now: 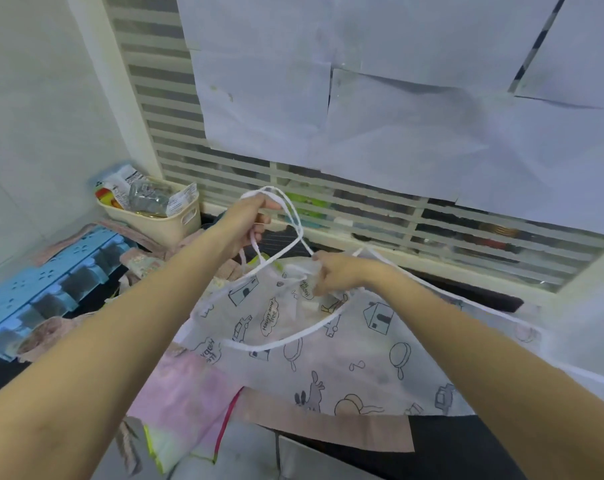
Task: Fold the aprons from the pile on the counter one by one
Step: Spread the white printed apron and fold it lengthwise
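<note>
- Our printed apron (pixel 345 344) lies spread, unfolded, on the desk (pixel 466 441).
- Left hand (pixel 250 220) clenches its white strap (pixel 293 216) above the apron; right hand (pixel 331 275) pinches its top edge.
- Beside the apron, the pink pile (pixel 186 386) awaits folding, we judge.

A home kitchen; dark counter (pixel 442 448), beige basket (pixel 175 221) of food packets, blinds (pixel 175 133)
</note>
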{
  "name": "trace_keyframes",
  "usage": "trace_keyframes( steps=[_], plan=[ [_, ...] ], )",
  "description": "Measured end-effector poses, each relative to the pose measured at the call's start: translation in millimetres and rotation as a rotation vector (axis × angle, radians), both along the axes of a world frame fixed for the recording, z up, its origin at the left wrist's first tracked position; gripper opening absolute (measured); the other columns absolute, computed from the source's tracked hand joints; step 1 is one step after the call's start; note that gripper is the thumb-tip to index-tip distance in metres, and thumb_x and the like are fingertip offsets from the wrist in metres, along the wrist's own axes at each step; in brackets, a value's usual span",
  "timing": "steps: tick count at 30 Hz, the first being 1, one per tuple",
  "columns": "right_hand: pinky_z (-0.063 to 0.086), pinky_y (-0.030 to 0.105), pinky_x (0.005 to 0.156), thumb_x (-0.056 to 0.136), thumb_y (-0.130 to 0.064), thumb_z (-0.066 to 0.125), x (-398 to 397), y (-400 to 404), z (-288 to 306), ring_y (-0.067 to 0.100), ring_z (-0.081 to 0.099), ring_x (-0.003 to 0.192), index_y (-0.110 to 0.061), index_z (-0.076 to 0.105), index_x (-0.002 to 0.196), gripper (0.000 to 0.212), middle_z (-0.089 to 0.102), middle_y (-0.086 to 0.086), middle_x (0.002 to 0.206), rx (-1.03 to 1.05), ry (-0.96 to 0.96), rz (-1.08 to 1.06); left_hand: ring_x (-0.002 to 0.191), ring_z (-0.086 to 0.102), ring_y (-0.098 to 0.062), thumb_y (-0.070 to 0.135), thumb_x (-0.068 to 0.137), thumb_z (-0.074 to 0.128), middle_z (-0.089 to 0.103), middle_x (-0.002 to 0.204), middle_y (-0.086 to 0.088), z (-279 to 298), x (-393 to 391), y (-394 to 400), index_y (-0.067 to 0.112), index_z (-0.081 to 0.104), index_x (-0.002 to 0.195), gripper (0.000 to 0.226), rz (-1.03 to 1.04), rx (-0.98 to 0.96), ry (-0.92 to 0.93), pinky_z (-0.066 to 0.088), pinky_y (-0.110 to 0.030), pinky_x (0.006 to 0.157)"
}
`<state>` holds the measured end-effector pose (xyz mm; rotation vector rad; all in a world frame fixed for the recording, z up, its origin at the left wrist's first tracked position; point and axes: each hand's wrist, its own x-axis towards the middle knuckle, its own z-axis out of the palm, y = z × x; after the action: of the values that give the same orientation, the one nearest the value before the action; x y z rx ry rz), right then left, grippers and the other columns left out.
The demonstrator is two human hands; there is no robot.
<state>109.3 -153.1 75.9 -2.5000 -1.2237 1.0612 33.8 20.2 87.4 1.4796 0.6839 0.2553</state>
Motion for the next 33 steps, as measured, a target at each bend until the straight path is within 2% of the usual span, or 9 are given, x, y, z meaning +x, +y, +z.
trace_keyframes(
  steps=[3,9,13,15,21,24,26,28,33],
  plan=[
    [0.049,0.029,0.065,0.09,-0.026,0.061,-4,0,-28,0.018,0.057,0.07,-0.007,0.043,0.126,0.044,0.057,0.003,0.081,0.12,-0.02,-0.151,0.048,0.025,-0.009,0.022,0.101,0.029,0.035,0.058,0.004,7,1,7,0.014,0.06,0.103,0.032,0.018,0.075,-0.027,0.024,-0.018,0.045],
    [0.044,0.037,0.092,0.082,-0.034,0.07,16,13,-9,0.028,0.045,0.113,-0.01,0.033,0.136,0.07,0.042,0.011,0.129,0.435,-0.584,-0.315,0.05,0.027,-0.008,0.007,0.092,0.047,0.052,0.06,0.009,20,-8,8,0.006,0.063,0.101,0.018,-0.209,0.091,-0.079,0.03,-0.017,0.05],
    [0.051,0.022,0.068,0.094,-0.015,0.056,14,27,-4,0.011,0.06,0.068,-0.01,0.055,0.114,0.021,0.065,0.005,0.086,0.459,-0.095,-0.289,0.056,0.033,-0.006,0.0,0.085,0.046,0.052,0.062,0.011,29,-22,6,0.014,0.065,0.072,0.028,-0.35,0.075,-0.119,0.036,-0.015,0.059],
    [0.04,0.02,0.05,0.097,-0.005,0.044,20,22,-10,0.013,0.051,0.054,-0.009,0.06,0.089,0.018,0.056,0.003,0.067,0.536,-0.044,-0.456,0.06,0.032,-0.008,-0.002,0.076,0.043,0.046,0.065,0.006,31,-27,22,0.017,0.058,0.06,0.029,-0.193,0.118,-0.129,0.032,-0.018,0.058],
    [0.037,0.033,0.064,0.1,-0.01,0.035,74,-55,-44,0.026,0.048,0.074,0.007,0.053,0.115,0.029,0.051,0.016,0.084,0.376,-0.099,-0.982,0.055,0.033,-0.01,-0.005,0.088,0.037,0.046,0.077,-0.008,3,-36,87,0.01,0.052,0.077,0.024,0.476,0.065,0.024,0.03,-0.017,0.043],
    [0.039,0.029,0.056,0.098,-0.017,0.041,83,-79,-56,0.024,0.049,0.063,0.004,0.052,0.114,0.028,0.056,0.016,0.082,0.198,-0.072,-0.816,0.097,0.054,-0.031,0.01,0.094,0.042,0.05,0.12,-0.02,-18,-39,107,-0.006,0.046,0.125,0.036,0.459,0.393,0.471,0.046,-0.036,0.08],
    [0.046,0.031,0.073,0.095,-0.027,0.05,78,-77,-64,0.026,0.058,0.088,-0.002,0.047,0.13,0.043,0.061,0.013,0.106,0.024,-0.062,-0.521,0.129,0.035,-0.041,0.017,0.095,0.043,0.033,0.143,-0.025,-22,-26,91,-0.005,0.031,0.139,0.051,0.36,0.618,0.625,0.034,-0.044,0.103],
    [0.037,0.035,0.103,0.091,-0.039,0.056,66,-67,-74,0.027,0.041,0.13,-0.006,0.029,0.145,0.069,0.04,0.011,0.145,-0.101,-0.108,-0.317,0.135,0.023,-0.039,0.019,0.094,0.045,0.025,0.147,-0.024,-23,-10,56,0.003,0.027,0.143,0.055,0.248,0.812,0.644,0.025,-0.045,0.108],
    [0.009,0.052,0.115,0.077,-0.05,0.07,49,-72,-117,0.025,0.013,0.145,-0.017,0.012,0.151,0.099,0.02,0.003,0.156,-0.296,-0.319,-0.101,0.136,0.022,-0.032,0.023,0.093,0.049,0.031,0.147,-0.01,-64,18,-10,0.019,0.035,0.14,0.049,-0.447,1.147,0.584,0.025,-0.046,0.108]
  ],
)
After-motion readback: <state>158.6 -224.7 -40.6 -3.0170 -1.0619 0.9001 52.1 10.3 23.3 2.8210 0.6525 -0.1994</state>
